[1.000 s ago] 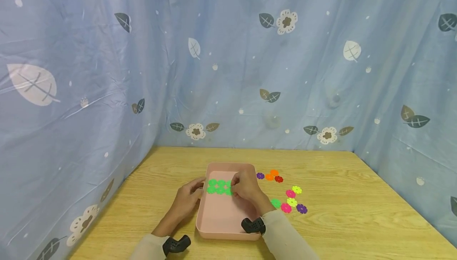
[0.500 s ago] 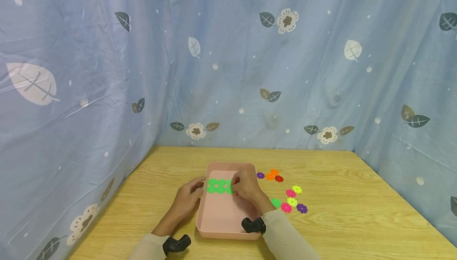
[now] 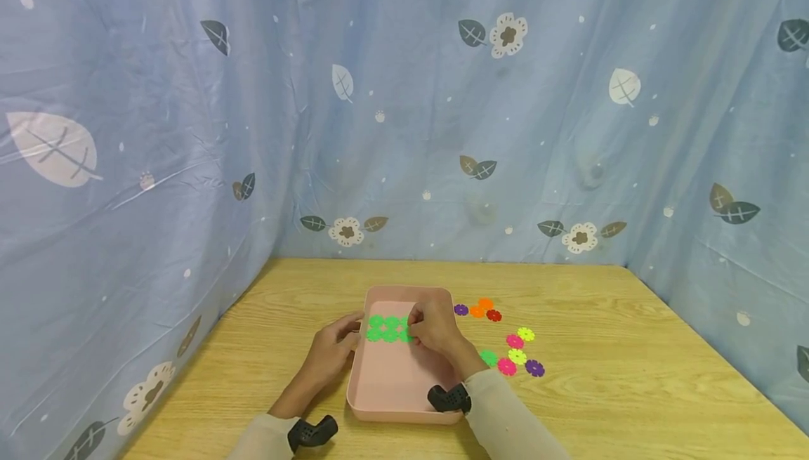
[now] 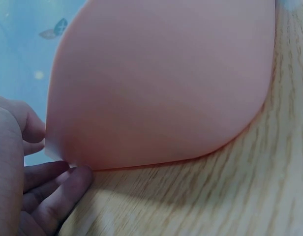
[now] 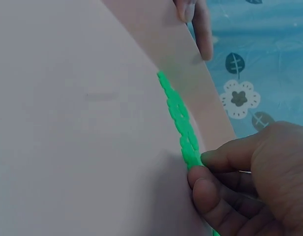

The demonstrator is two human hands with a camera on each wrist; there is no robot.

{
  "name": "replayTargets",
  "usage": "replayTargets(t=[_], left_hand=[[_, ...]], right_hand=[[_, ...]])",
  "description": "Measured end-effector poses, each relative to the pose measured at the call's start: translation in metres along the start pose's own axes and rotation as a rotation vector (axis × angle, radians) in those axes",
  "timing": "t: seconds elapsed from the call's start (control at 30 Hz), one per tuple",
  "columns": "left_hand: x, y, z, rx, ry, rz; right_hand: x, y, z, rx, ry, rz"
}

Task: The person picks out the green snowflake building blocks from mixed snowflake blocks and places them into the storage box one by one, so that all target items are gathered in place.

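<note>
A pink tray point(image 3: 404, 390) lies on the table. Inside it, green flower-shaped discs point(image 3: 383, 329) form two joined rows; in the right wrist view the green discs point(image 5: 178, 115) run as a strip beside the tray wall. My right hand point(image 3: 435, 326) pinches the right end of these discs between thumb and fingertips, hiding part of them. At the tray's left side my left hand point(image 3: 335, 344) holds the wall. In the left wrist view that hand's fingers point(image 4: 68, 191) touch the tray's outer side low down, near the table.
Right of the tray lie several loose discs: purple point(image 3: 461, 310), orange point(image 3: 484, 303), red point(image 3: 494, 315), pink point(image 3: 507, 366), yellow point(image 3: 525, 334) and a green one point(image 3: 489, 358). A blue patterned curtain point(image 3: 404, 130) surrounds the wooden table point(image 3: 607, 362).
Almost nothing differs. Both hands keep their places at the tray and the green discs, and the view shifts very slightly.
</note>
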State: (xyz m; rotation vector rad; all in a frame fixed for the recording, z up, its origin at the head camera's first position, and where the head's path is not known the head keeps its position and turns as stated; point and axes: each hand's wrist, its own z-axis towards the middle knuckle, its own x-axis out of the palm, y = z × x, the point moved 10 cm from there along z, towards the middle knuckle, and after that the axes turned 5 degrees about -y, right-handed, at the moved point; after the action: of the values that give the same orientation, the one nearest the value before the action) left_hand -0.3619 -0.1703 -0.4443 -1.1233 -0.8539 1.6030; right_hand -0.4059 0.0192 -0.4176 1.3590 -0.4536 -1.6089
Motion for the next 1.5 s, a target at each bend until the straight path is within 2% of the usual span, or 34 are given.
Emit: replayTargets(t=[0.1,0.17,0.33,0.53,0.77,1.13,1.33,1.5], left_hand=[[0.001,0.0,-0.001,0.003,0.023,-0.02],[0.002,0.001,-0.002,0.006,0.034,-0.032],[0.001,-0.002,-0.002,0.012,0.043,-0.04],[0.0,-0.002,0.0,0.006,0.031,-0.02],[-0.001,-0.001,0.0,0.003,0.024,0.013],[0.0,-0.001,-0.002,0.003,0.037,-0.002],[-0.001,-0.004,-0.003,0.007,0.038,-0.034],[-0.001,-0.002,-0.002,0.007,0.027,-0.044]], right_hand=[[-0.001,0.001,-0.001,-0.007,0.001,-0.009],[-0.003,0.003,0.0,-0.025,-0.006,-0.05],[-0.015,0.018,0.0,-0.111,-0.03,-0.131],[-0.033,0.022,-0.003,-0.046,-0.021,-0.069],[-0.06,0.017,-0.011,0.01,-0.101,-0.067],[-0.102,0.009,-0.034,-0.035,-0.194,-0.127],[-0.121,-0.002,-0.043,-0.01,-0.191,-0.106],[-0.134,-0.018,-0.049,0.006,-0.174,-0.132]])
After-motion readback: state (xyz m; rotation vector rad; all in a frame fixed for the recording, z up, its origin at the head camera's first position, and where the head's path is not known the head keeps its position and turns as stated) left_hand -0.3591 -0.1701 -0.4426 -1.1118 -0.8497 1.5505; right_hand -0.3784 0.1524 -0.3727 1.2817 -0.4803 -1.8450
